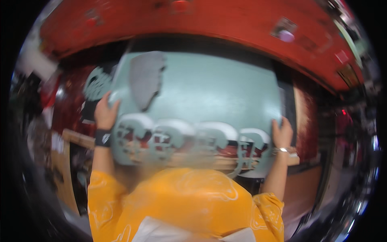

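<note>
A large pale green sheet (217, 88) lies in front of me, with several curved shapes cut out along its near edge. My left hand (107, 113), with a dark band at the wrist, grips the sheet's left edge, thumb on top. At the right edge, my right hand (283, 133) holds the sheet in the same way. The fingers beneath are mostly hidden. On the far left part of the sheet rests a flat grey piece (146, 78) with a jagged right side. Motion blurs the near edge.
Across the far side runs a wide red machine beam (209, 20) with knobs on it. Left of the sheet lies a slotted pale green piece (97, 84) on a dark surface. A wooden strip (185, 161) crosses below the near cutouts.
</note>
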